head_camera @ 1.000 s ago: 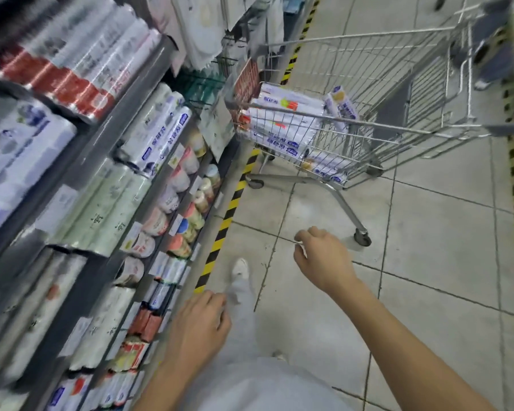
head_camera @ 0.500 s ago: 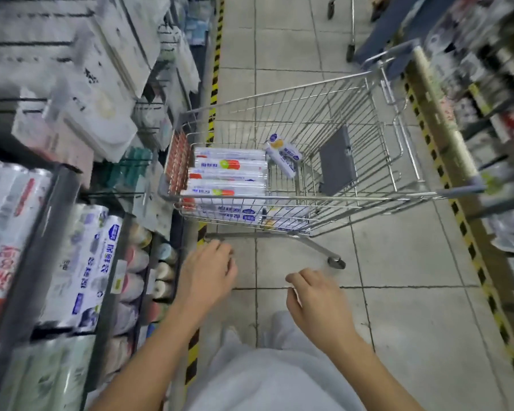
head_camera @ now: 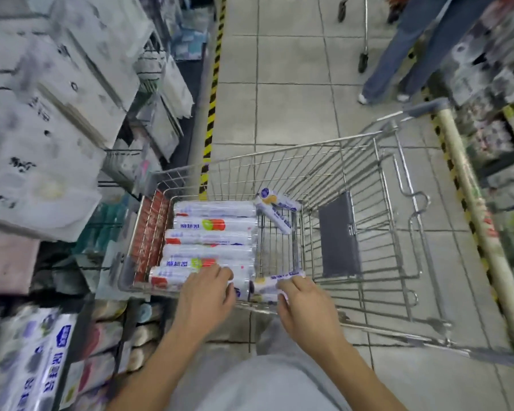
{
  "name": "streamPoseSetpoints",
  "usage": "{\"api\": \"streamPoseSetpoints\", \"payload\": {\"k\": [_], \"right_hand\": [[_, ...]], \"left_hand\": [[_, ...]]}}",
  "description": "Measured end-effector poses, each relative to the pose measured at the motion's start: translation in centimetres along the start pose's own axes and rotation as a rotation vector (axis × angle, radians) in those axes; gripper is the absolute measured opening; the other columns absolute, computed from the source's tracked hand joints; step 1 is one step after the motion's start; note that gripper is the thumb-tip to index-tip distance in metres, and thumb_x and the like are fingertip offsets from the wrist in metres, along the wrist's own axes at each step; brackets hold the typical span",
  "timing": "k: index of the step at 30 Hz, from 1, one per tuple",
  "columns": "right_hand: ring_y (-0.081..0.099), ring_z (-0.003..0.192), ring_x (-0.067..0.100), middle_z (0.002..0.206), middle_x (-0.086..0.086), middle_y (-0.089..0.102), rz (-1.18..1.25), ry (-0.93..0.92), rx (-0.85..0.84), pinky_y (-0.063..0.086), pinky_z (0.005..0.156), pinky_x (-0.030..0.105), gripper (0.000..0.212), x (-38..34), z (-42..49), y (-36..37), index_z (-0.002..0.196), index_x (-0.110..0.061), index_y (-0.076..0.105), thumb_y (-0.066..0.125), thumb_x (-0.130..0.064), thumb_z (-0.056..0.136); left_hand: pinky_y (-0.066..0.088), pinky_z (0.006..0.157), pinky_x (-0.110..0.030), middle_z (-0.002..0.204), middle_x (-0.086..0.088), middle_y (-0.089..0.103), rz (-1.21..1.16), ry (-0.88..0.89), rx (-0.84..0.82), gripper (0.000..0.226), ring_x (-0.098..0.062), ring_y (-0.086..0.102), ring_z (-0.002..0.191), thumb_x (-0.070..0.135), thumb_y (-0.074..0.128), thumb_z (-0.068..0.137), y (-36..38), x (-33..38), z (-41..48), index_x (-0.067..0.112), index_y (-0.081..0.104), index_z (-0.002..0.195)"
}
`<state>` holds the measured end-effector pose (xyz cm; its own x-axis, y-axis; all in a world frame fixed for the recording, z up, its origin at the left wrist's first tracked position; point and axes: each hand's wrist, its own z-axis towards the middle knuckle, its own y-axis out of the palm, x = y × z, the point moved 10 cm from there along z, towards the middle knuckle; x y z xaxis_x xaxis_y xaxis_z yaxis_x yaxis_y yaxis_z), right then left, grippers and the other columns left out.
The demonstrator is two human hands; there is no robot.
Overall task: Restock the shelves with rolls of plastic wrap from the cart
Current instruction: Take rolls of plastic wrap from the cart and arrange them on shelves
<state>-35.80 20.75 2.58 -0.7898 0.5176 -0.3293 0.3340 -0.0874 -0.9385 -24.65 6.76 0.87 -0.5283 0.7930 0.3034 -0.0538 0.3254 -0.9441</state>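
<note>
- Cart (head_camera: 324, 173): rolls of plastic wrap (head_camera: 211, 232) stacked at its left end; its right half is open room.
- Left hand (head_camera: 206, 295) reaches over the near rim, fingers curled on the nearest roll (head_camera: 169, 277).
- Right hand (head_camera: 306, 307) grasps a separate roll (head_camera: 275, 283) just beside the stack.

Even light, blurred edges, wide-angle warp

SUPERMKT AISLE: A wire cart (head_camera: 294, 145) stands on a grey tiled floor (head_camera: 294, 114), w/ rolls of wrap (head_camera: 214, 237) stacked in its front end. Shelves (head_camera: 107, 336) at left hold packaged goods in rows, w/ flat packets (head_camera: 57, 108) hanging above them. More stocked shelving (head_camera: 493, 69), blurred, lines the right side. Black-and-yellow tape (head_camera: 212, 108) marks the floor along both shelf fronts. Further up the aisle, a 2nd person's legs (head_camera: 398, 60) show beside another cart's wheels (head_camera: 363, 63).
</note>
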Motion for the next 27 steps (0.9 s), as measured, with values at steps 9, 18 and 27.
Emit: {"api": "streamPoseSetpoints", "payload": {"k": [9,18,27], "right_hand": [[0.062,0.101,0.032,0.113,0.007,0.065,-0.052,0.067,-0.481,0.048,0.078,0.037,0.027,8.1,13.0,10.3,0.122,-0.016,0.062,0.046,-0.024,0.102],[0.051,0.124,0.032,0.134,0.010,0.053,-0.173,0.085,-0.918,0.050,0.091,0.043,0.048,14.3,11.9,29.1,0.141,-0.018,0.047,0.057,-0.009,0.095],[0.049,0.127,0.032,0.134,0.008,0.055,-0.276,-0.108,-0.951,0.045,0.093,0.042,0.049,13.6,11.9,36.4,0.146,-0.021,0.044,0.055,-0.023,0.098]], "left_hand": [[0.049,0.061,-0.038,0.076,0.001,0.060,-0.018,-0.159,-0.235,0.020,-0.024,0.060,0.070,0.031,0.049,0.086,6.7,-3.4,4.8,0.020,0.065,0.083],[0.048,0.058,-0.038,0.078,-0.008,0.063,-0.022,-0.113,-0.488,0.017,-0.032,0.062,0.070,0.025,0.057,0.085,17.9,-8.5,10.2,0.011,0.067,0.086],[0.055,0.074,-0.042,0.096,-0.006,0.069,-0.266,-0.219,-0.480,0.027,-0.028,0.065,0.087,0.027,0.052,0.093,21.6,-12.1,12.2,0.012,0.070,0.106]]}}
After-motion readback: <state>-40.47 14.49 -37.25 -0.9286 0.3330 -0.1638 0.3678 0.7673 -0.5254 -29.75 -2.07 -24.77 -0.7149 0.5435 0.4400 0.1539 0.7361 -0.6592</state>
